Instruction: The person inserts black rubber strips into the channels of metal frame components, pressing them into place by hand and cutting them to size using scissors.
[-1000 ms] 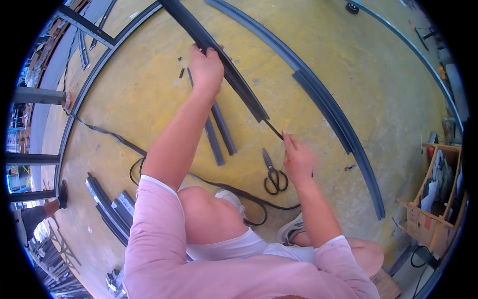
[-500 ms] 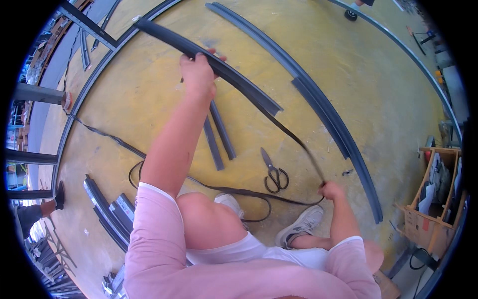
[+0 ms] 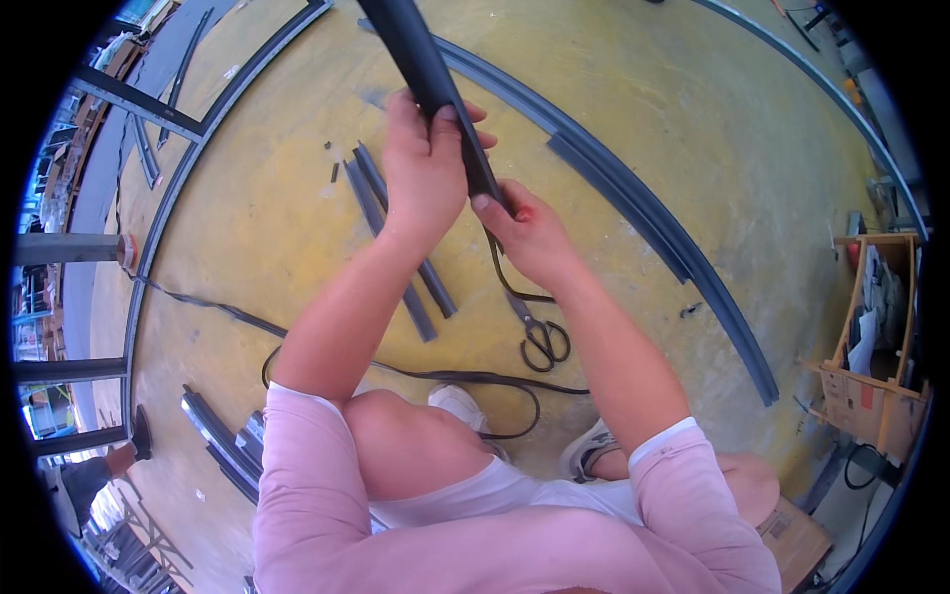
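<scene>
My left hand (image 3: 426, 148) is wrapped round a dark grey profile bar (image 3: 421, 59), which tilts up and away toward the top edge. At the bar's near end my right hand (image 3: 524, 233) grips it, thumb on top. A thin black rubber strip (image 3: 495, 257) hangs from that end beside my right hand. More of the strip (image 3: 455, 375) runs across the floor past my feet to the left. Black-handled scissors (image 3: 542, 342) lie on the floor below my right hand, their blades partly behind the strip.
Two short grey bars (image 3: 396, 247) lie under my left forearm. A long curved-looking bar (image 3: 633, 208) stretches across the right. Several dark profiles (image 3: 218, 441) rest at lower left. A wooden crate (image 3: 876, 406) stands at far right. Another person's foot (image 3: 142, 433) shows at left.
My right hand has moved up and left, from the strip near my shoe to the bar's near end. The bar has swung steeper and come closer to me.
</scene>
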`<state>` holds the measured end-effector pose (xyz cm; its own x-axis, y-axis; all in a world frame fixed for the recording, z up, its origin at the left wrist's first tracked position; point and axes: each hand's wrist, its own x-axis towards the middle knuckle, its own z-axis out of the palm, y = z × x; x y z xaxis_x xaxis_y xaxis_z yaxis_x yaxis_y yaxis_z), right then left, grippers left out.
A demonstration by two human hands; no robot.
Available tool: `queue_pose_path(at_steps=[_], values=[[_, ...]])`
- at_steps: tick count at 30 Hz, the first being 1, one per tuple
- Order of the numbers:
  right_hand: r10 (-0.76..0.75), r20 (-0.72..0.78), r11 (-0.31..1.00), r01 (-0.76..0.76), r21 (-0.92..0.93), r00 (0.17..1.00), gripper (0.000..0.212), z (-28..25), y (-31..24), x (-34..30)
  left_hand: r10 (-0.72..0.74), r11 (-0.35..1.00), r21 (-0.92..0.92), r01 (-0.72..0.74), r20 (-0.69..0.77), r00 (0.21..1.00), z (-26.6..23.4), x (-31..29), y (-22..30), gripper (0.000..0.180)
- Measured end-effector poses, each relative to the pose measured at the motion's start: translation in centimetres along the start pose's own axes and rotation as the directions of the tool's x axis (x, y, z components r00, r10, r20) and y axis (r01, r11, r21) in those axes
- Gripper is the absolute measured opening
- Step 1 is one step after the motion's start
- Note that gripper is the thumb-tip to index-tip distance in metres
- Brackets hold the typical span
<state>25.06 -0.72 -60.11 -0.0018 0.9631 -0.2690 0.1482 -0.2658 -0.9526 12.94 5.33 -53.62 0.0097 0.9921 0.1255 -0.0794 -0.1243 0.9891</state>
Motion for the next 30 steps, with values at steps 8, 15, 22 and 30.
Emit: queue_pose_path(at_steps=[8,15,22,30], values=[[0.109,-0.008,0.984,-0.107,0.145,0.994,0.031,1.8,2.2,-1.1,-0.063,0.998,-0.026,0.06,-0.096,0.993,-1.6,1.0,1.2,0.014],[0.277,-0.03,0.943,-0.266,0.198,0.96,0.026,0.9,12.3,-4.7,-0.093,0.995,-0.053,0.085,-0.175,0.98,-3.7,3.1,0.7,0.016],[0.043,-0.439,0.956,-0.164,-0.244,0.898,0.018,-4.5,20.5,-8.3,-0.275,0.96,-0.156,0.234,-0.358,0.892,-7.0,5.2,-4.6,0.017],[0.117,0.351,0.675,0.185,-0.714,0.929,0.022,0.5,21.3,-15.7,-0.258,0.964,-0.183,0.195,-0.447,0.856,-8.8,6.0,-11.0,0.021]])
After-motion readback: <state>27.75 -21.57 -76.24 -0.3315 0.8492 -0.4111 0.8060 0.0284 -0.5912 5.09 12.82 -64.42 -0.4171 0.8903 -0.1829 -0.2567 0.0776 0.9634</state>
